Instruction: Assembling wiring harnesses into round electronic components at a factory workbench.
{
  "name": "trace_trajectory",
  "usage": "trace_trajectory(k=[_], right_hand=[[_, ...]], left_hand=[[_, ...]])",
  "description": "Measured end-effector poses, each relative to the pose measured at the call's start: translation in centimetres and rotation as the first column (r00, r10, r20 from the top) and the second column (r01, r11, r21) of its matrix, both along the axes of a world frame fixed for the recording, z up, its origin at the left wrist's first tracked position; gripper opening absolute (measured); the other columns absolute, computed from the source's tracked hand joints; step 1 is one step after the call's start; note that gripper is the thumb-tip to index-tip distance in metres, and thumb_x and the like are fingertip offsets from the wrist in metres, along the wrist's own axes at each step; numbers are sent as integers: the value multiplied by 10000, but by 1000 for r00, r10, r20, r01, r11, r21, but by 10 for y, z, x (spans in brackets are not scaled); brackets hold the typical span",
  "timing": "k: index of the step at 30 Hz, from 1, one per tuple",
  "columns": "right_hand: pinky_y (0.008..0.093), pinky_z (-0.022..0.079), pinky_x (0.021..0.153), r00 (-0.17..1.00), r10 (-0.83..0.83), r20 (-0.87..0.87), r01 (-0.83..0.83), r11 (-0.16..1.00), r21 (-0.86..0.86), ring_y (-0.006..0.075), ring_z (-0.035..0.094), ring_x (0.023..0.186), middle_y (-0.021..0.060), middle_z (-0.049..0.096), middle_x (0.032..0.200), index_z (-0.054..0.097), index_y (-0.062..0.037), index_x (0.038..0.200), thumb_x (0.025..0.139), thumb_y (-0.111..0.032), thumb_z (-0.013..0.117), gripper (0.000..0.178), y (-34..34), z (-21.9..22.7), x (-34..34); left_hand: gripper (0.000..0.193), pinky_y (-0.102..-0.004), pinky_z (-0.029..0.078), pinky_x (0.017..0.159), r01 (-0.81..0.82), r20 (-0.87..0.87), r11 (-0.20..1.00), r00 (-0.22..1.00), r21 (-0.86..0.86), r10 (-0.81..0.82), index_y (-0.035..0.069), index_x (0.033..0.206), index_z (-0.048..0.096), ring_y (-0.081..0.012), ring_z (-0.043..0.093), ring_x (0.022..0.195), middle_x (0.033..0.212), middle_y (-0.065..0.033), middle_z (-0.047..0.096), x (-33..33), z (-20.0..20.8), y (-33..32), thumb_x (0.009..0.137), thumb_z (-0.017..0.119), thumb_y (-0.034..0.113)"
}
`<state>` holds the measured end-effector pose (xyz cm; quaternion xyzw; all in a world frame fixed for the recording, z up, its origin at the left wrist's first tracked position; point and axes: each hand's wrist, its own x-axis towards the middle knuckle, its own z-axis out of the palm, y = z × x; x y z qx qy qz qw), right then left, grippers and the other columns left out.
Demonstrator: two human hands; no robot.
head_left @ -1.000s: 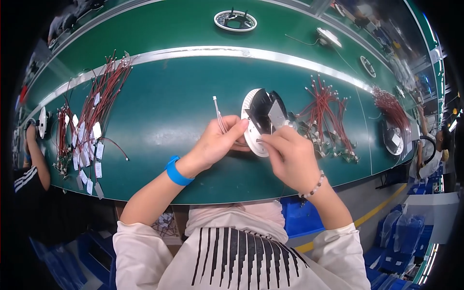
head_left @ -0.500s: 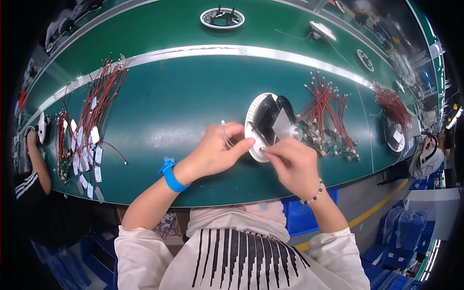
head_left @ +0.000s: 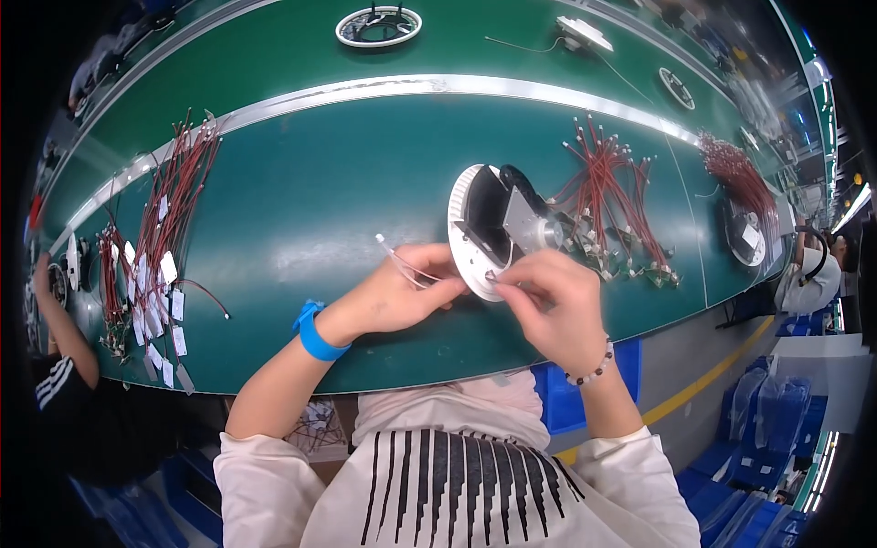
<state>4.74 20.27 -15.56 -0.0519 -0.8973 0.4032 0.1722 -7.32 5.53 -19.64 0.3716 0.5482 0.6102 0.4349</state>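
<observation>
A round white housing [head_left: 463, 239] with black parts and a silver metal plate stands tilted on edge above the bench, between my hands. My left hand [head_left: 399, 290] is closed at its lower left rim, thumb in front and fingers partly hidden behind. Between those fingers runs a thin pale cable [head_left: 402, 262] with a small white connector at its free end. My right hand [head_left: 554, 297] pinches thumb and forefinger together at the lower face of the housing. What lies in that pinch is too small to make out.
Red wire bundles with small boards [head_left: 607, 183] lie right of the housing; others with white tags [head_left: 164, 265] lie left. Another round unit [head_left: 744, 233] rests at far right. Beyond a pale rail, a green belt carries a white ring [head_left: 379, 27]. A co-worker's arm [head_left: 68, 320] is at far left.
The housing and both hands have shifted slightly; the pale cable now sticks out further left of my left hand. Parts on the far belt have moved left. The co-worker's arm at left has moved.
</observation>
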Motion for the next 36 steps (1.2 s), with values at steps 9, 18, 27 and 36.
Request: trace_trajectory(k=[9, 18, 27, 36], right_hand=[[218, 386, 454, 990, 28, -137, 2, 977, 214, 122, 507, 525, 62, 543, 743, 615, -30, 799, 629, 80, 599, 203, -8, 1, 1], [255, 427, 469, 983, 97, -153, -31, 921, 389, 165, 553, 559, 74, 553, 830, 597, -37, 783, 618, 73, 591, 199, -5, 4, 1], [290, 455, 486, 963, 249, 104, -265, 803, 533, 236, 556, 569, 86, 539, 841, 523, -19, 770, 608, 64, 550, 184, 2, 24, -8], [301, 455, 502, 972, 187, 139, -233, 788, 570, 240, 551, 614, 90, 523, 805, 512, -22, 766, 622, 53, 544, 166, -1, 17, -8]], left_hand=[[261, -225, 464, 640, -23, 25, 999, 999, 34, 22, 5, 1039, 517, -97, 544, 772, 897, -65, 588, 0, -1, 1, 787, 532, 69], [248, -220, 453, 634, -29, 19, 999, 999, 32, 29, -2, 1008, 533, -81, 537, 726, 863, -61, 590, 1, 2, 1, 768, 550, 59], [212, -214, 443, 624, -55, -30, 998, 998, 20, 55, -9, 978, 546, -74, 531, 694, 839, -53, 592, 1, 5, 2, 775, 536, 54], [207, -218, 449, 636, -68, -59, 997, 996, -27, 66, -2, 980, 550, -80, 540, 725, 834, -45, 595, 1, -2, 2, 783, 522, 55]])
